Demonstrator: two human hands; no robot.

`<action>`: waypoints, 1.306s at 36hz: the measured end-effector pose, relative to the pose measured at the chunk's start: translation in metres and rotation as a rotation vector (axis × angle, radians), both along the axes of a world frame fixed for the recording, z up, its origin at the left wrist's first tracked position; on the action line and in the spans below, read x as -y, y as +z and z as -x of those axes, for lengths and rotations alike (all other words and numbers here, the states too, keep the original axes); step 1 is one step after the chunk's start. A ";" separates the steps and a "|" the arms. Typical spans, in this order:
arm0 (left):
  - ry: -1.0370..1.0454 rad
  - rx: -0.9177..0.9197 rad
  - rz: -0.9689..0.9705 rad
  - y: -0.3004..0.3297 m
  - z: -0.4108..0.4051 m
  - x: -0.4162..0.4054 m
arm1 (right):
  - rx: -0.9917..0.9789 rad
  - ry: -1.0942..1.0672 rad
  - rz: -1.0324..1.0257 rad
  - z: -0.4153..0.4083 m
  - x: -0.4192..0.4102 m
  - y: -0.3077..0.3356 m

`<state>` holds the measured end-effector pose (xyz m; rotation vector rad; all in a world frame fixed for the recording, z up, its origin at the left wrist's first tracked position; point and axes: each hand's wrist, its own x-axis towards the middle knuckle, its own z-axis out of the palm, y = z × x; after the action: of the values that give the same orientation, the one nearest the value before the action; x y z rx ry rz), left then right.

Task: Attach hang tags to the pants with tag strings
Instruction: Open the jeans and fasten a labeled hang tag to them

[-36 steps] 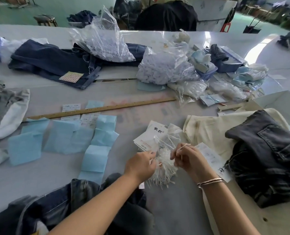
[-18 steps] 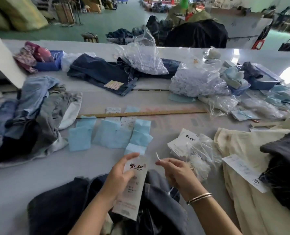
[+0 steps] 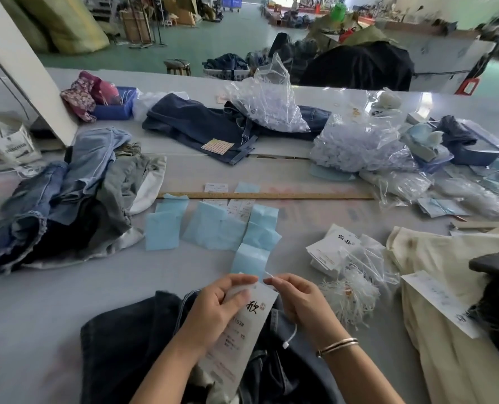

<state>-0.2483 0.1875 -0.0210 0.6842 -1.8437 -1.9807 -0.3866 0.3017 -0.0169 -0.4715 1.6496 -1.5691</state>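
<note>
A person's two bare hands work over a pair of dark denim pants [image 3: 131, 339] lying at the near edge of a pale grey table [image 3: 53, 287]. The left hand [image 3: 216, 307] holds a long white hang tag [image 3: 236, 339], with the fingers curled over its top end and the thumb behind. The tag lies mostly below and to the right of that hand, resting above the pants. Its long axis runs from the upper right, near the fingertips, down to the lower left toward the person's body. Black printed characters sit near the top end.

The right hand [image 3: 297, 298] is just to the right of the tag's top corner, almost touching the left hand. Its thumb and forefinger pinch one end of a thin white tag string [image 3: 291, 337], whose tip pokes up between the two hands at the tag's top edge. The rest of the string hangs below the palm and ends in a small white knob over the pants. A thin bracelet [image 3: 337, 346] circles the right wrist.

To the right of the hands lies a fluffy bundle of white strings [image 3: 350, 295] beside a stack of more white tags [image 3: 330, 249] and crumpled clear plastic. Beyond the hands, pale blue paper squares [image 3: 213, 228] are spread before a long wooden ruler [image 3: 271, 195]. A heap of jeans [image 3: 53, 199] sits at the left, cream trousers [image 3: 446, 330] at the right.
</note>
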 end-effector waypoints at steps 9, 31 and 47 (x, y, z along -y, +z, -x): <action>-0.070 -0.072 -0.095 0.005 -0.001 -0.001 | -0.003 0.115 0.097 -0.011 -0.001 0.004; -0.080 -0.068 0.042 0.004 0.000 -0.004 | 0.239 0.068 0.264 -0.031 -0.005 -0.008; 0.284 0.207 0.791 -0.013 0.009 0.009 | -0.141 -0.009 0.086 -0.010 -0.005 -0.008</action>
<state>-0.2568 0.1790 -0.0338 0.8356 -2.2577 -0.9028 -0.3767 0.3067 -0.0246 -0.6336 1.6950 -1.6509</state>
